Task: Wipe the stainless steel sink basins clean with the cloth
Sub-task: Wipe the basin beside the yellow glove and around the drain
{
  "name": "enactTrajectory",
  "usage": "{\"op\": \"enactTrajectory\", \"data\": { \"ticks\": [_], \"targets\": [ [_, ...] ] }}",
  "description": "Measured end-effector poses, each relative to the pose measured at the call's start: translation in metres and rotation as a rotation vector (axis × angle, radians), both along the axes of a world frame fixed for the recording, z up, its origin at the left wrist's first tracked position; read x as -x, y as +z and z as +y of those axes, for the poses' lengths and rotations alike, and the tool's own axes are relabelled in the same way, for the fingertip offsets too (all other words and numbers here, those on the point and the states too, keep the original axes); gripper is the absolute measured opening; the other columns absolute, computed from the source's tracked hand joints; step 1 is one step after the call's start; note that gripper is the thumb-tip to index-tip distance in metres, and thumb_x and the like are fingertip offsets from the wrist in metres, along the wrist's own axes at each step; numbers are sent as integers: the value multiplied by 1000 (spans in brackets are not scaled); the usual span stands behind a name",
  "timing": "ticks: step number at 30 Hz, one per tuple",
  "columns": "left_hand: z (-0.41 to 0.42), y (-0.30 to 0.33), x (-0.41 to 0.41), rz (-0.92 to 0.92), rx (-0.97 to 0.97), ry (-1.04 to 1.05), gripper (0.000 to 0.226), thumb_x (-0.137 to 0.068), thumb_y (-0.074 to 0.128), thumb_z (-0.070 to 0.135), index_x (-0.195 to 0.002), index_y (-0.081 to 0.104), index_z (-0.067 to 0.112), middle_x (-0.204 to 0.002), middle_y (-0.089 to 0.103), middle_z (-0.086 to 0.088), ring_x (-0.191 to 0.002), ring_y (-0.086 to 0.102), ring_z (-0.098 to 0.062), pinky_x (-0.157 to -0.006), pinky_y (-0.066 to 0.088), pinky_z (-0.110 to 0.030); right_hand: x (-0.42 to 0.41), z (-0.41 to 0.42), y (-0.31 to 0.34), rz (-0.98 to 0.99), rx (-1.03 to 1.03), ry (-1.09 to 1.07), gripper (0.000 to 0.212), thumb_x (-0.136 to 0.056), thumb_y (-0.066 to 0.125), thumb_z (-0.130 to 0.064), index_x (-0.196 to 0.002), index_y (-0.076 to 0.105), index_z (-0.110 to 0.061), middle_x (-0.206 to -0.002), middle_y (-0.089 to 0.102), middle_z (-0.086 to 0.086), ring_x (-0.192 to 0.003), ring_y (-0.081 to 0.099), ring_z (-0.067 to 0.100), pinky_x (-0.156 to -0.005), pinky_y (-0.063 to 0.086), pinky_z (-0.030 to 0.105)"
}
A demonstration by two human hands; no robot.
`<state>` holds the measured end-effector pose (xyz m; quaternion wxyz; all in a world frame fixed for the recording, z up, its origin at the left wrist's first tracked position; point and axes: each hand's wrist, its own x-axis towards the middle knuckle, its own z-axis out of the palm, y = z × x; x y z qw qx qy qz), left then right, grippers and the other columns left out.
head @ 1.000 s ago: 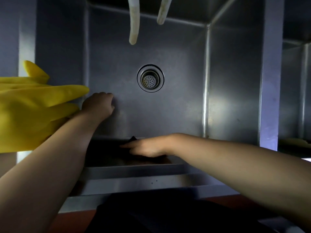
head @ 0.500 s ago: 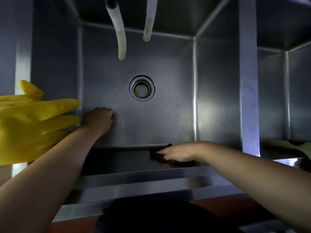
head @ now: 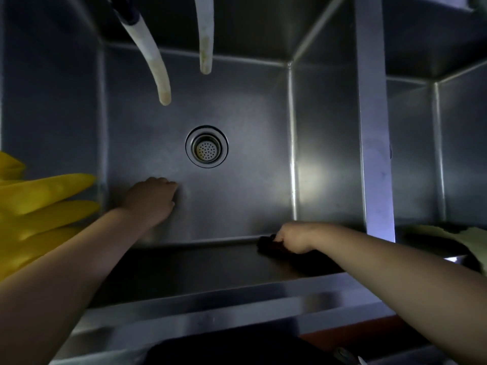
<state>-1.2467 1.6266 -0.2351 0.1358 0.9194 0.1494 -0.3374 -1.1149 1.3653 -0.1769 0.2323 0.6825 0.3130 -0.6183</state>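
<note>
Gripping dark cloth (head: 268, 245), right hand (head: 293, 238), sink basin (head: 237, 106)

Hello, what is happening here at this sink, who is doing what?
A person leans over a steel sink basin. The right hand grips a dark cloth at the basin's near right corner, against the front wall. The left hand rests on the basin floor, fingers curled, holding nothing visible. Yellow rubber gloves lie on the left rim.

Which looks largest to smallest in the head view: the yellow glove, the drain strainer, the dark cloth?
1. yellow glove, though it is nearest the camera and partly cut off.
2. drain strainer.
3. dark cloth, mostly hidden under the right hand, so its rank is unsure.
</note>
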Motion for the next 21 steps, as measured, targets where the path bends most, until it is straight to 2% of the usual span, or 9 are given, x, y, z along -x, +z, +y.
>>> {"op": "enactTrajectory", "data": {
  "ticks": [2,5,6,8,10,12,15,18,21],
  "targets": [
    [-1,-3,-11,10,1,-36,44,-89,52,24,-132,45,17,-135,46,-6,-121,44,-26,-95,40,-38,-10,2,-14,-139,-77,-8,33,-98,44,-12,-129,57,-9,-133,55,13,-118,54,28,-94,41,25],
    [-3,-12,-27,-25,-57,1,66,-84,62,29,-141,31,12,-151,25,-10,-135,28,-29,-105,32,-41,-15,15,-31,-196,-381,12,49,-99,44,-20,-147,33,-15,-157,19,15,-144,19,29,-115,13,28],
    [-3,-17,-30,-13,-66,32,81,-82,66,34,-146,21,10,-156,12,-12,-141,17,-30,-111,25,-43,-12,20,-38,-146,-443,26,54,-99,43,-22,-150,25,-21,-160,7,11,-147,7,26,-117,4,29],
    [-7,-29,-35,54,-49,93,111,-76,70,48,-150,-3,8,-157,-12,-14,-145,-6,-31,-117,8,-46,-1,27,-56,-23,-434,98,60,-100,40,-29,-152,9,-30,-160,-11,4,-146,-11,21,-118,-6,35],
    [-13,-45,-37,112,-12,148,130,-69,72,58,-147,-19,6,-153,-27,-18,-142,-21,-33,-116,-4,-50,15,31,-77,22,-356,199,68,-100,36,-41,-150,-9,-33,-154,-28,0,-141,-28,18,-117,-13,41],
    [-22,-50,-37,170,23,191,141,-64,73,62,-142,-30,4,-148,-36,-21,-137,-32,-36,-112,-12,-54,27,35,-92,-29,-368,244,74,-98,33,-51,-148,-19,-32,-145,-41,-2,-133,-40,19,-114,-19,47],
    [-24,-60,-43,249,64,235,148,-61,74,63,-134,-41,5,-139,-48,-21,-128,-44,-37,-107,-20,-56,14,48,-116,-208,-468,237,76,-96,30,-56,-147,-20,-31,-140,-45,-1,-129,-44,21,-112,-21,50],
    [-19,-64,-46,280,106,260,149,-60,74,63,-127,-48,8,-125,-58,-16,-118,-52,-33,-104,-25,-54,-25,70,-130,-376,-565,184,77,-96,31,-56,-148,-19,-29,-149,-38,5,-130,-42,23,-110,-23,49],
    [-18,-64,-47,310,118,253,146,-61,71,65,-110,-56,13,-113,-65,-13,-108,-58,-32,-102,-26,-54,-77,97,-138,-486,-585,140,80,-94,30,-60,-147,-21,-29,-153,-33,9,-136,-37,26,-113,-19,50]
  ]
}}
